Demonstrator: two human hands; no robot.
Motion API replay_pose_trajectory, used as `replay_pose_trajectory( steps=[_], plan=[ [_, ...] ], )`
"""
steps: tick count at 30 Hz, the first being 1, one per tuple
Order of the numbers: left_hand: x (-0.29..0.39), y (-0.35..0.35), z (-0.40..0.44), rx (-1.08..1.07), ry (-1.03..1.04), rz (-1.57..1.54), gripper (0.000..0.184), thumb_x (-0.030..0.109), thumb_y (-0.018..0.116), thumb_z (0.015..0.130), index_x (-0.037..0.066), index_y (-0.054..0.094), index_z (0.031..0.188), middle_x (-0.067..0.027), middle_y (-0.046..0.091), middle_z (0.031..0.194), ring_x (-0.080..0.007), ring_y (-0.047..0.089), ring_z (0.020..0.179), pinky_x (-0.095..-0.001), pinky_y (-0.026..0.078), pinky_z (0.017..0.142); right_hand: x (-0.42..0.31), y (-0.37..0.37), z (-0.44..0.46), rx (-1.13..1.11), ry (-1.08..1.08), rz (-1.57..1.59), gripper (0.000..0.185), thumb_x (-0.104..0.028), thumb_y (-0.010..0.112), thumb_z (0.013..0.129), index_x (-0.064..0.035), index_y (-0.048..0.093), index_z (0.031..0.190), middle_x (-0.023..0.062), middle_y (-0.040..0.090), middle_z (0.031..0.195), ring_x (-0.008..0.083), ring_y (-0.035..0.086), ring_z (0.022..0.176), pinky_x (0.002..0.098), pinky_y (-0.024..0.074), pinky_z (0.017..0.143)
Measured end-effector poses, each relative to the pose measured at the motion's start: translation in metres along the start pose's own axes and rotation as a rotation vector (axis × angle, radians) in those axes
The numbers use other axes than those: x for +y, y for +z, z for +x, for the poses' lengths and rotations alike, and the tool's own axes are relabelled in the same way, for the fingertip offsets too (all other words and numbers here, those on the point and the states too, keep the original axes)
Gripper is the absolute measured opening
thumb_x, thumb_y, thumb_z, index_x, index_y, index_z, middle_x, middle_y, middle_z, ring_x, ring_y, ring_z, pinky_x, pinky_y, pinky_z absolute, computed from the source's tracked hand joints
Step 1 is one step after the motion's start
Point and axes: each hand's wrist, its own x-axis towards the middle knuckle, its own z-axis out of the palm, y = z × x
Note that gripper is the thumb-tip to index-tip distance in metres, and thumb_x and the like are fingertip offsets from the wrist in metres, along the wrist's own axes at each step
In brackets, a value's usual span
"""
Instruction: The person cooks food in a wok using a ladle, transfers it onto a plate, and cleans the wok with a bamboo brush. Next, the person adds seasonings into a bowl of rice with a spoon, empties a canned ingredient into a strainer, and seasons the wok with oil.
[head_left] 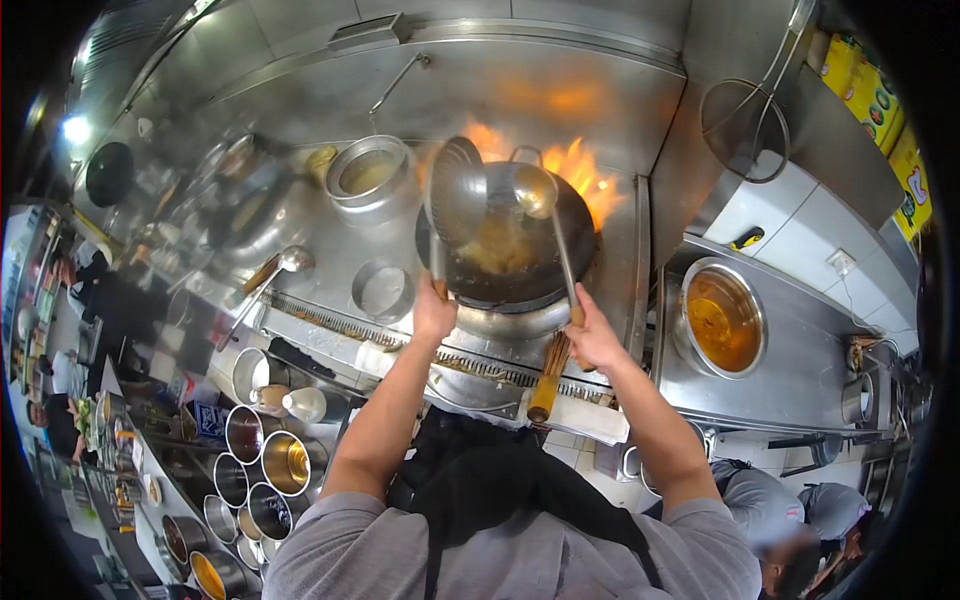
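Observation:
My left hand (pixel 434 314) is closed round the wooden handle of a perforated strainer (pixel 458 190), which is tilted on edge over the left side of a dark wok (pixel 575 240). In my right hand (pixel 596 335) is the wooden grip of a ladle (pixel 536 192), its metal bowl raised above the wok's far side. Some liquid or food shows blurred in the wok, its details hard to make out. Orange flames (pixel 592 180) rise behind the wok's far rim. Just below my right hand, a bamboo wok brush (pixel 546 390) lies at the stove's front edge.
A metal pot (pixel 370 168) and a small round container (pixel 382 290) stand left of the wok. Another ladle (pixel 294 260) rests farther left. On the right counter sits a bowl of orange-brown oil (pixel 722 318). Several seasoning pots are at lower left; people appear at both sides.

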Motion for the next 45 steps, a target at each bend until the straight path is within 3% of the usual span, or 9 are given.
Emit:
replay_pose_trajectory(
  steps=[5,12,19,23,25,30,34,42,45],
  plan=[
    [-0.038,-0.049,-0.003,0.188,0.126,-0.083,0.071,0.002,0.054,0.078,0.008,0.025,0.142,-0.0277,0.053,0.124,-0.0404,0.059,0.105,-0.0434,0.044,0.092,-0.016,0.034,-0.018,0.076,0.092,-0.435,0.082,0.004,0.050,0.083,-0.0175,0.009,0.152,0.0046,0.051,0.069,0.0131,0.049,0.047,0.0292,0.0405,0.041],
    [-0.108,-0.114,-0.037,0.100,-0.219,-0.701,0.063,-0.006,0.049,0.076,0.009,0.035,0.135,-0.0076,0.051,0.073,-0.0127,0.048,0.045,-0.0268,0.038,0.036,-0.012,0.051,0.014,-0.303,0.368,1.217,0.078,0.000,0.054,0.084,-0.0247,0.018,0.148,0.0080,0.052,0.079,0.0131,0.048,0.052,0.0282,0.0391,0.043],
    [-0.213,-0.108,-0.051,-0.162,-0.615,-1.198,0.020,0.001,0.049,0.078,0.011,0.043,0.094,-0.0069,0.049,0.064,-0.0147,0.043,0.040,-0.0307,0.038,0.036,0.026,0.121,0.035,0.050,0.102,-0.052,0.080,-0.002,0.053,0.084,-0.0240,0.012,0.150,0.0089,0.055,0.074,0.0165,0.050,0.053,0.0308,0.0422,0.046],
    [-0.313,-0.073,-0.043,-0.102,-0.140,-0.378,0.051,0.006,0.062,0.074,0.002,0.044,0.122,-0.0179,0.058,0.089,-0.0285,0.056,0.072,-0.0376,0.047,0.063,0.009,0.132,-0.005,0.144,0.074,-0.614,0.080,-0.002,0.052,0.084,-0.0235,0.013,0.150,0.0087,0.055,0.072,0.0167,0.052,0.052,0.0307,0.0425,0.045],
    [-0.232,-0.096,-0.032,0.175,0.127,0.276,0.071,0.008,0.071,0.068,-0.002,0.040,0.131,-0.0241,0.056,0.108,-0.0376,0.054,0.098,-0.0428,0.044,0.086,-0.036,0.135,-0.023,0.010,0.310,0.418,0.076,-0.008,0.054,0.085,-0.0219,0.016,0.150,0.0107,0.057,0.077,0.0178,0.055,0.055,0.0300,0.0433,0.045],
    [0.006,-0.111,-0.034,-0.160,0.730,-0.172,0.066,0.005,0.078,0.065,0.008,0.051,0.126,-0.0206,0.049,0.128,-0.0379,0.046,0.122,-0.0443,0.035,0.105,-0.002,0.116,-0.006,-0.724,0.142,0.863,0.060,-0.026,0.052,0.092,-0.0030,0.032,0.143,0.0143,0.059,0.099,0.0201,0.062,0.072,0.0290,0.0515,0.059],
    [0.002,-0.061,0.019,-0.116,0.812,-0.592,0.035,0.001,0.073,0.071,0.006,0.059,0.103,-0.0153,0.055,0.119,-0.0315,0.049,0.120,-0.0420,0.042,0.099,0.131,0.084,0.015,0.048,0.468,-1.238,0.090,-0.048,0.060,0.083,-0.0055,0.014,0.148,0.0257,0.060,0.106,0.0398,0.064,0.092,0.0492,0.0529,0.075],
    [-0.025,-0.150,0.180,0.325,0.218,-1.543,0.014,0.017,0.059,0.092,0.011,0.046,0.092,0.0004,0.047,0.071,-0.0123,0.045,0.063,-0.0366,0.048,0.070,0.202,0.019,-0.020,0.412,0.489,0.589,0.069,-0.015,0.058,0.081,-0.0169,0.027,0.143,0.0102,0.055,0.096,0.0250,0.059,0.073,0.0407,0.0531,0.057],
    [-0.019,-0.149,0.203,0.270,0.151,-1.476,0.016,0.013,0.057,0.092,0.012,0.043,0.084,0.0027,0.035,0.062,-0.0109,0.033,0.052,-0.0320,0.043,0.055,0.094,-0.022,-0.040,0.366,0.145,0.438,0.076,-0.007,0.054,0.075,-0.0230,0.028,0.144,0.0097,0.054,0.100,0.0239,0.060,0.077,0.0397,0.0539,0.060]
  ],
)
